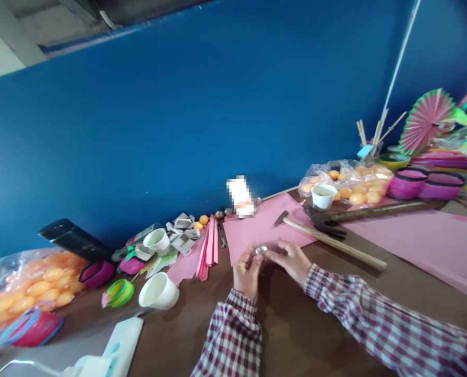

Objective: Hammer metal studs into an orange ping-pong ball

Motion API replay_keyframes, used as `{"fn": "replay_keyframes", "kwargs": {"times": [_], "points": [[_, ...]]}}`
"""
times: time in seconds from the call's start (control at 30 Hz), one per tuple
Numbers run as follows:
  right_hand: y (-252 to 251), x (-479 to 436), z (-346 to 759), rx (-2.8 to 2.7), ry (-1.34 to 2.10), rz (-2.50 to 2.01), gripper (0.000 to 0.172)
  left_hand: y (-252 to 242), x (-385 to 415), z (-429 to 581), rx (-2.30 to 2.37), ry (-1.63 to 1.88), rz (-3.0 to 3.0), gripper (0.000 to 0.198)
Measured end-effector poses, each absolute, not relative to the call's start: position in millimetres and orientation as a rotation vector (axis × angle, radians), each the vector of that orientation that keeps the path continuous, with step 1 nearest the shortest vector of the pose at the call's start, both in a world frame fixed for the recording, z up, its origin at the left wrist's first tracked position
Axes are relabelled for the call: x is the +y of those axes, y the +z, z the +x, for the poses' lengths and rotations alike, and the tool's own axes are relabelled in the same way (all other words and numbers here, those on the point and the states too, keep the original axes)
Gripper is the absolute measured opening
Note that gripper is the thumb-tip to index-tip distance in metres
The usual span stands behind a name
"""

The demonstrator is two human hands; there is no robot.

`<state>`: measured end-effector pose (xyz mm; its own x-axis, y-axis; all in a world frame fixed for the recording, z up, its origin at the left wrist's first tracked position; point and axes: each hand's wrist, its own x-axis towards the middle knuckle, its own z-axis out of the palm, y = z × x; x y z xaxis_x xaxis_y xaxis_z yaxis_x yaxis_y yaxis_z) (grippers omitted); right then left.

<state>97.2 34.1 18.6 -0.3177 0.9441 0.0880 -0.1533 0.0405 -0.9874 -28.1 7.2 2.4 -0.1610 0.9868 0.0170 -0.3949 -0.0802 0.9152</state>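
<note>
Between both hands is a small shiny silvery piece (261, 249), too small and blurred to name. My left hand (247, 272) pinches it from the left, thumb and fingers closed. From the right, my right hand (294, 260) grips its other side with thumb and fingertips. Just beyond the hands lies a sheet of pink paper (252, 230). A small hammer (331, 241) with a pale wooden handle lies to the right, its head on the paper. Behind it rests a larger hammer (370, 212) with a dark claw-like head.
White cups (159, 291) stand at left, beside a green clay-like bowl (118, 293) and a bag of orange balls (40, 283). Folded pink strips (207, 251) lie near the wall. A power strip (119, 345) sits front left. Another ball bag (359, 186) and purple bowls (408, 183) stand at right.
</note>
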Motion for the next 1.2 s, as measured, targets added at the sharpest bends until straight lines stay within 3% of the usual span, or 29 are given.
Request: {"fn": "replay_keyframes", "kwargs": {"times": [0.27, 0.8, 0.9, 1.03, 1.2], "points": [[11.6, 34.4, 94.0, -1.393, 1.411, -0.870, 0.041, 12.5, 4.5, -25.5, 0.905, 1.499, 0.780, 0.039], [15.9, 25.9, 97.1, -1.738, 0.964, -0.922, 0.026, 9.7, 4.1, -26.8, 0.998, 1.497, 0.900, 0.043], [21.4, 37.5, 110.9, -1.945, 0.685, -0.957, 0.030, 10.4, 4.4, -28.7, 0.946, 1.526, 0.824, 0.044], [31.6, 58.5, 142.4, -2.113, -0.049, -1.297, 0.033, 13.3, 6.2, -35.1, 0.943, 1.608, 0.721, 0.045], [31.6, 70.4, 163.5, -2.219, -0.314, -1.713, 0.037, 16.6, 8.6, -41.2, 1.090, 1.680, 0.691, 0.053]]}}
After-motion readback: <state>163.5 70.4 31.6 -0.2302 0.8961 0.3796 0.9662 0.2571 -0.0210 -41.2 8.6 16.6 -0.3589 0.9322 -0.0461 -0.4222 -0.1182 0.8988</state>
